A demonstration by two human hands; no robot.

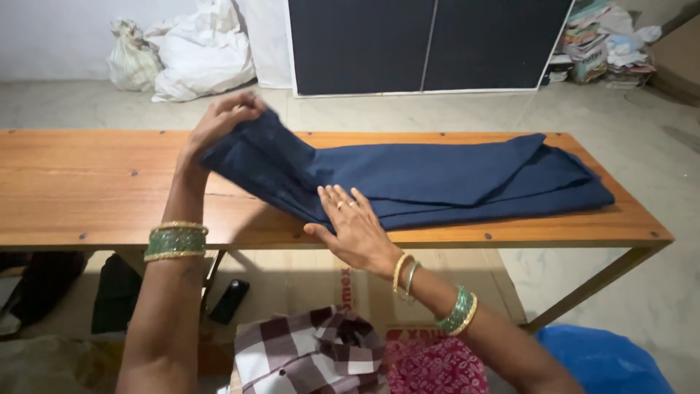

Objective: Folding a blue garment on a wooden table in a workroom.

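Observation:
A dark blue garment (pixel 437 175), folded lengthwise, lies across the wooden table (pixel 95 182). My left hand (pixel 219 120) grips its left end and lifts that end off the tabletop, folding it toward the right. My right hand (pixel 354 226) lies flat with fingers spread on the garment's near edge, close to the table's front rim, pressing the cloth down. Both wrists carry green and gold bangles.
Below the table's front edge lie a brown-and-white checked cloth (pixel 321 354), a pink patterned cloth (pixel 437 368), a blue bag (pixel 605 357) and a black phone (pixel 230 300). White sacks (pixel 197 51), a dark cabinet (pixel 430 44) and stacked papers (pixel 598 40) stand behind the table.

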